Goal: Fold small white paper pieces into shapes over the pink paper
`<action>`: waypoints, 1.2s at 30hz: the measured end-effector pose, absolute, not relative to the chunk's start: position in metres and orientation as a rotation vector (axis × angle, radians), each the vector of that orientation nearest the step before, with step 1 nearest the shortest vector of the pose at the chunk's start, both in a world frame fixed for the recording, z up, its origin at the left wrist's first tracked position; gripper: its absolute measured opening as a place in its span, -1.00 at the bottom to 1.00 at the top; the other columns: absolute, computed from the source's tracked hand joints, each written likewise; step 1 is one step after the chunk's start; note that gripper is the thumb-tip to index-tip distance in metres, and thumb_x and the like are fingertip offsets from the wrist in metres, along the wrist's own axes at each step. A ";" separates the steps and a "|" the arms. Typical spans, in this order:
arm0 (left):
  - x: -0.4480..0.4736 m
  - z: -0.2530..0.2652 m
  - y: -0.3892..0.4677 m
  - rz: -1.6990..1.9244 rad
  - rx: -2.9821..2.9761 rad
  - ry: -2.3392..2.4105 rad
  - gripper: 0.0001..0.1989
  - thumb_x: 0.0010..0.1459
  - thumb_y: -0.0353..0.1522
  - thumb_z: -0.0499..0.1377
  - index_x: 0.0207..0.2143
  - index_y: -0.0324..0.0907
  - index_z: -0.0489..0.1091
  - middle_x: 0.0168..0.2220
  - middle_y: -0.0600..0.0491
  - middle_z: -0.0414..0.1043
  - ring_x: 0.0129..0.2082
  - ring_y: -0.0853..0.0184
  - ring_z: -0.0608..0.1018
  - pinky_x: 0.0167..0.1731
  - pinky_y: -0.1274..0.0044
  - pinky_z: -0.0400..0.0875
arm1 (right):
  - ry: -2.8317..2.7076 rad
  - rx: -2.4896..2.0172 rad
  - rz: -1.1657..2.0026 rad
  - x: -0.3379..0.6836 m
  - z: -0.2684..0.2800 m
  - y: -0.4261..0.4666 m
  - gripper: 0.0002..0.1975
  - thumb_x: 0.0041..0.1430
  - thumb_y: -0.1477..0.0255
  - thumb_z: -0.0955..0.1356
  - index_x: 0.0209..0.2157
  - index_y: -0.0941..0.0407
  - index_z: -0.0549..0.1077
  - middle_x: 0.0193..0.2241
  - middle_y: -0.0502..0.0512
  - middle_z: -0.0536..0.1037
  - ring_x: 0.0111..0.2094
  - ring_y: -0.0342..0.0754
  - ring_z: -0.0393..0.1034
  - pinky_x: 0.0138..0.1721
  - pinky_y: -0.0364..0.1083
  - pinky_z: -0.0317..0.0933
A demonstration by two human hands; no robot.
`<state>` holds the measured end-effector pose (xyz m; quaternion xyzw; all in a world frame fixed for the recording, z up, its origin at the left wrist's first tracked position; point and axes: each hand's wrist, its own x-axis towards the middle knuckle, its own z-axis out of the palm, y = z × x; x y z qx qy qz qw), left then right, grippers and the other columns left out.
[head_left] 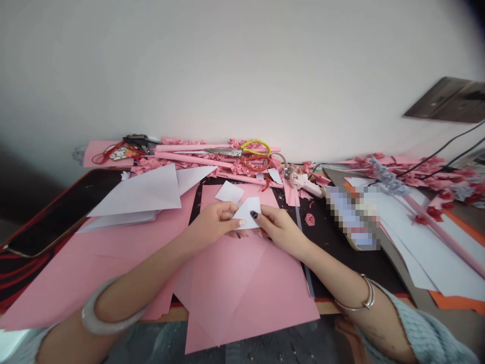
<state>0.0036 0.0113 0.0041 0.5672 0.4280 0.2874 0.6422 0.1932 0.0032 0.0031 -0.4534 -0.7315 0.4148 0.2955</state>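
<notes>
A small white piece of paper [247,212] is pinched between both my hands above the pink sheets. My left hand [216,221] grips its left edge, thumb on top. On the right edge, my right hand [279,227] presses with a dark-nailed thumb. The lower fingers of both hands are partly hidden under the paper. Just behind it lies another small white paper piece [229,192]. Large pink paper sheets [242,298] spread beneath my hands and overhang the table's front edge.
White sheets [140,194] and a dark tablet-like device [71,212] lie left. Behind are yellow-handled scissors [242,150], pink paper rolls [197,161] and a glue gun [303,182]. Rightward are a pink paper rose [309,219], a phone with blurred screen [350,217] and white paper [413,242].
</notes>
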 end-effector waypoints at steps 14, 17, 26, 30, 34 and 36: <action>0.000 0.001 0.009 0.488 1.205 0.736 -0.84 0.03 -0.34 0.24 -0.35 -0.27 0.48 -0.41 -0.01 0.55 -0.44 0.35 0.59 -0.42 0.58 0.47 | -1.950 -1.048 1.273 0.189 0.003 -0.004 -0.64 0.27 0.22 0.12 -0.48 0.16 0.24 -0.65 -0.10 0.22 -0.63 -0.24 0.06 -0.56 -0.22 0.01; 0.000 0.001 0.010 0.477 1.224 0.739 -0.82 0.04 -0.31 0.24 -0.36 -0.27 0.47 -0.41 -0.02 0.54 -0.44 0.33 0.59 -0.43 0.56 0.47 | -1.980 -1.084 1.226 0.189 0.003 -0.003 -0.65 0.26 0.23 0.12 -0.50 0.15 0.23 -0.66 -0.10 0.20 -0.63 -0.24 0.02 -0.56 -0.22 -0.01; 0.003 0.003 0.012 0.621 1.370 0.897 -0.72 0.14 -0.20 0.10 -0.33 -0.28 0.36 -0.44 -0.01 0.49 -0.59 0.40 0.53 -0.53 0.55 0.44 | -2.049 -1.193 1.002 0.191 0.005 0.000 -0.71 0.26 0.35 0.13 -0.53 0.14 0.22 -0.66 -0.11 0.19 -0.63 -0.24 0.05 -0.53 -0.22 -0.01; 0.000 0.005 0.012 0.685 1.540 0.945 -0.70 0.19 -0.22 0.03 -0.29 -0.27 0.42 -0.52 0.05 0.43 -0.57 0.40 0.50 -0.49 0.54 0.44 | -2.018 -1.259 0.832 0.193 0.006 0.000 -0.78 0.21 0.43 0.17 -0.51 0.14 0.26 -0.68 -0.12 0.22 -0.64 -0.24 0.09 -0.51 -0.21 0.01; -0.007 0.003 0.014 0.805 1.995 1.050 -0.72 0.20 -0.37 0.01 -0.10 -0.13 0.43 -0.28 0.01 0.45 -0.33 0.36 0.47 -0.27 0.49 0.38 | -1.823 -1.299 0.949 0.197 0.005 0.002 -0.81 0.20 0.44 0.15 -0.20 0.13 0.31 -0.65 -0.10 0.34 -0.63 -0.21 0.18 -0.52 -0.21 0.05; -0.008 -0.001 0.015 0.818 2.205 1.003 -0.68 0.22 -0.42 -0.03 -0.05 -0.09 0.40 -0.12 0.00 0.39 -0.18 0.33 0.43 -0.14 0.46 0.31 | -1.726 -1.327 1.052 0.199 0.004 0.005 -0.78 0.24 0.35 0.12 -0.24 0.14 0.30 -0.63 -0.08 0.38 -0.66 -0.22 0.16 -0.57 -0.21 0.03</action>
